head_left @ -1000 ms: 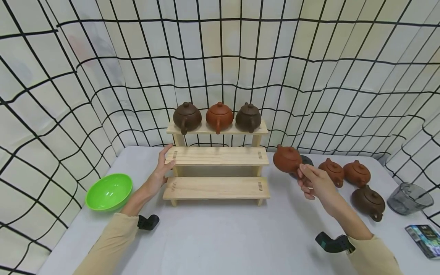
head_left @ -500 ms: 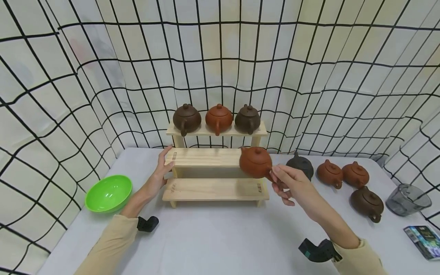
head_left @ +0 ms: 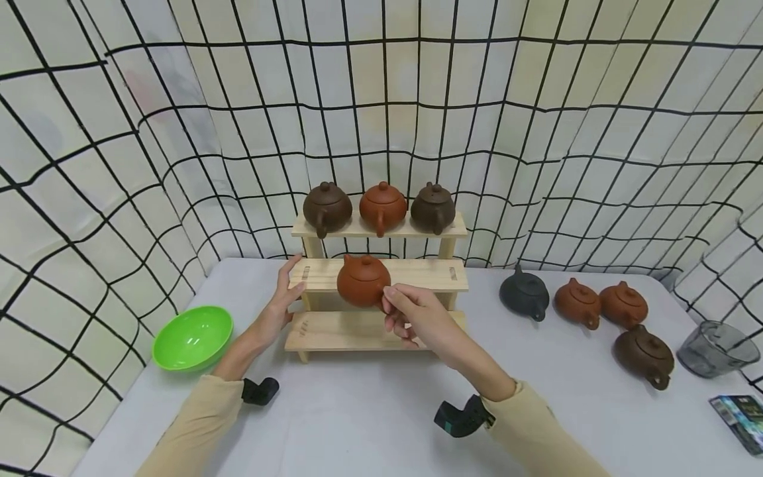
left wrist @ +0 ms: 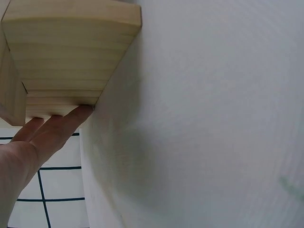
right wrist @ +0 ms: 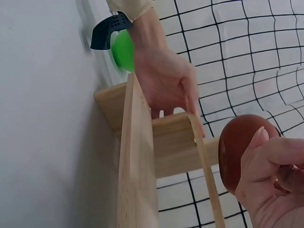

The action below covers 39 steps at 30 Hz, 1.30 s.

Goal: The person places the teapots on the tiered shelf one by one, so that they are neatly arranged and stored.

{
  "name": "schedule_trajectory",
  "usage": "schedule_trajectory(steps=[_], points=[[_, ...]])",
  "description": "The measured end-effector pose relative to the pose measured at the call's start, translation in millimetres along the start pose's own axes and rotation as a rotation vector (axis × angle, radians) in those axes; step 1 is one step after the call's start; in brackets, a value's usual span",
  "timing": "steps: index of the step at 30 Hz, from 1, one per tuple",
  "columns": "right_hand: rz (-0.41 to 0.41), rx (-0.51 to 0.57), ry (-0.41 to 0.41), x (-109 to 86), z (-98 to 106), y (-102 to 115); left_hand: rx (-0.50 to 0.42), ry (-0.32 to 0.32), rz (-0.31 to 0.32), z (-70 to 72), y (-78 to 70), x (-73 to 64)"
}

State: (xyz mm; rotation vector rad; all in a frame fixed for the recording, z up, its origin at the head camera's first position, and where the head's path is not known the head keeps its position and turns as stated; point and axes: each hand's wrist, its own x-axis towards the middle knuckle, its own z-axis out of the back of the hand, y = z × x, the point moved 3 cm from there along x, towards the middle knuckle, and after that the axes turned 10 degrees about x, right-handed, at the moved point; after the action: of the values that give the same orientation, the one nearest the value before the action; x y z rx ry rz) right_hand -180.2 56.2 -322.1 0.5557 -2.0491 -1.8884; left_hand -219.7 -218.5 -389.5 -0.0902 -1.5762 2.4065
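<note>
My right hand (head_left: 420, 318) pinches the handle of a reddish-brown clay teapot (head_left: 362, 281), holding it in front of the middle tier of a three-tier wooden display rack (head_left: 423, 271). In the right wrist view the teapot (right wrist: 242, 147) shows its rounded side beyond my fingers. My left hand (head_left: 275, 311) holds the rack's left end at the middle tier, thumb at the front; in the left wrist view its fingers (left wrist: 57, 128) lie against the wood. Along the top tier stand a dark brown teapot (head_left: 327, 207), a reddish one (head_left: 382, 205) and a dark one (head_left: 433, 207).
On the table's right side sit a black teapot (head_left: 524, 293), two reddish teapots (head_left: 577, 301) and a dark brown teapot (head_left: 642, 354). Beyond them are a clear glass (head_left: 718, 350) and a small printed box (head_left: 739, 421). A green bowl (head_left: 193, 338) stands left; black netting (head_left: 381, 106) hangs behind.
My right hand has carried the reddish teapot leftward from beside the rack to in front of its middle tier, uncovering the black teapot. My left hand has stayed at the rack's left end.
</note>
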Motion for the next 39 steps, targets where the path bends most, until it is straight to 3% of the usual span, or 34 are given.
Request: schedule_trajectory(steps=[12,31,39], points=[[0.027,0.021,-0.057,31.8,-23,-5,-0.013,-0.004,-0.001,-0.7,1.1,1.6],[0.066,-0.007,-0.045,49.2,-43,-13,0.002,-0.012,0.010,-0.1,0.2,1.0],[0.081,-0.082,-0.029,49.5,-50,-13,-0.017,-0.008,0.025,0.3,1.8,2.2]])
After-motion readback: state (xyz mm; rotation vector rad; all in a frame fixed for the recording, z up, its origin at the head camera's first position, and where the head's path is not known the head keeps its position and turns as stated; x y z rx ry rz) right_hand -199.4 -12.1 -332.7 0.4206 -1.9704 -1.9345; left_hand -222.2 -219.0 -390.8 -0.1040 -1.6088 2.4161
